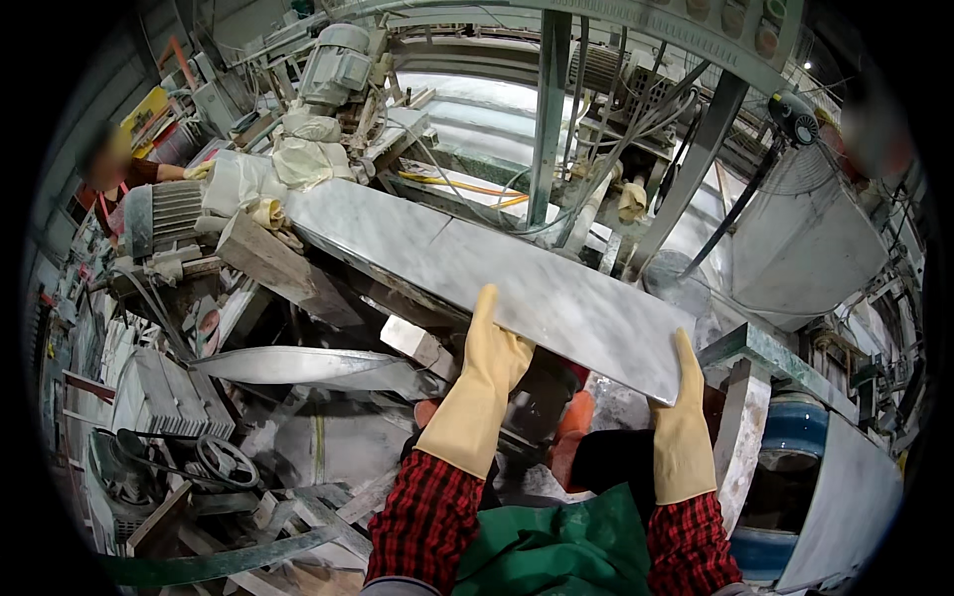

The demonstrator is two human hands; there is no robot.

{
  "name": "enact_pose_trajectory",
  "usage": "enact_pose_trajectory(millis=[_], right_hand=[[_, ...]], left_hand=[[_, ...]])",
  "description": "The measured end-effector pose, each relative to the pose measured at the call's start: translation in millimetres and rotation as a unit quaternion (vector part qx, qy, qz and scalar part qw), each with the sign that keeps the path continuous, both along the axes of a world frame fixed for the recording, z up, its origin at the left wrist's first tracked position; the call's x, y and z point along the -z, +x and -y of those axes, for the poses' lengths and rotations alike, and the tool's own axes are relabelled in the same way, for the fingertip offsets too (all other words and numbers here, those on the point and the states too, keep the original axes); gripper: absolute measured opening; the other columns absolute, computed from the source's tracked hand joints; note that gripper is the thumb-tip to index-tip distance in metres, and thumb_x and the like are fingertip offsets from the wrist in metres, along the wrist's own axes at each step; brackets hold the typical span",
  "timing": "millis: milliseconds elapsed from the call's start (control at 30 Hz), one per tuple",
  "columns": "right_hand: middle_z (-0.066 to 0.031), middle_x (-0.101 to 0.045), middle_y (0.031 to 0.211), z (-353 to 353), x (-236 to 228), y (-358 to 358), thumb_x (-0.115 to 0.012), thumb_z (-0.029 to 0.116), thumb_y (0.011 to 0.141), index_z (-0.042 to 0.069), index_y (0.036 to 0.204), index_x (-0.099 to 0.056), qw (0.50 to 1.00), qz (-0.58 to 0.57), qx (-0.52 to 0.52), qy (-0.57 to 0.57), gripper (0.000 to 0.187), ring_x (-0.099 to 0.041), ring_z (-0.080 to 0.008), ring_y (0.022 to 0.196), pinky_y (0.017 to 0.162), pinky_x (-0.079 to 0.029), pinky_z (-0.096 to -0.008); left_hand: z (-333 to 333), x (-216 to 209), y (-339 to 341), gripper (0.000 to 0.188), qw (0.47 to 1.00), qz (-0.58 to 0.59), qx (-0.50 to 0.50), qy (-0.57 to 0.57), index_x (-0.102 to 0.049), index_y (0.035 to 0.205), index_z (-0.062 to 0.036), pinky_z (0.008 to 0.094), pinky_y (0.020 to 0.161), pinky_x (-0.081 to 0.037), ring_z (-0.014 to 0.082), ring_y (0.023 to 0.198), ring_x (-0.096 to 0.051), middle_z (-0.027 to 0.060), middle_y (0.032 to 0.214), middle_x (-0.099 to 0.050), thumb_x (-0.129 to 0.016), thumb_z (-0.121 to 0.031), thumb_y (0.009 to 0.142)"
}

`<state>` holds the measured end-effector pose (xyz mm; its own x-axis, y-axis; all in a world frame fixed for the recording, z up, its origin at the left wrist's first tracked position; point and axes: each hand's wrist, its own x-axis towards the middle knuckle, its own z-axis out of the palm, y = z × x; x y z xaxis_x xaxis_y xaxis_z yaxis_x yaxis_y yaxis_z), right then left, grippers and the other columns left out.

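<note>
gray motor (338,65), upper left | ribbed motor (177,214), lower, farther left | green post (552,119), top center, upright | orange cable (462,186), just left of post | fan (795,117), upper right | spoked wheel (227,462), lower left | blue drum (795,422), lower right | wood beam (283,266), left of center, dusty, tilted

No lettering I can read from here, no label, number, brand or sign legible to me in this view.

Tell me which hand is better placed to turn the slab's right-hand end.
Probably the right hand: it grips that end of the marble slab; the left hand holds its near long edge.
</note>
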<state>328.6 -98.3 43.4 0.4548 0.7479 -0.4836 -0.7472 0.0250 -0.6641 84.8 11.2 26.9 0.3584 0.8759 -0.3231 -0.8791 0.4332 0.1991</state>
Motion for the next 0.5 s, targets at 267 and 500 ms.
enact_pose_trajectory(millis=[267,500], right_hand=[[-0.0121,-0.065,0.126,14,44,-2,-0.068,0.022,0.095,0.003,0.133,-0.058,0.848,0.522,0.003,0.091,0.044,-0.064,-0.0251,0.115,0.093,-0.055,-0.0353],[-0.0126,-0.059,0.134,-14,70,13,-0.057,0.029,0.102,0.002,0.138,-0.052,0.988,0.144,-0.03,0.054,0.045,-0.059,-0.0235,0.121,0.098,-0.051,-0.0348]], left_hand=[[29,-6,-12,0.043,0.996,-0.05,0.072,0.005,-0.049,0.138,-0.0009,0.0396,0.111,-0.041,0.0277,0.132,-0.05,0.0119,0.143,-0.054,-0.044,-0.03,0.107],[44,-3,-45,0.052,0.949,-0.279,0.133,0.056,-0.054,0.131,0.0006,0.0326,0.097,-0.052,0.0236,0.115,-0.062,0.0183,0.133,-0.058,-0.056,-0.041,0.101]])
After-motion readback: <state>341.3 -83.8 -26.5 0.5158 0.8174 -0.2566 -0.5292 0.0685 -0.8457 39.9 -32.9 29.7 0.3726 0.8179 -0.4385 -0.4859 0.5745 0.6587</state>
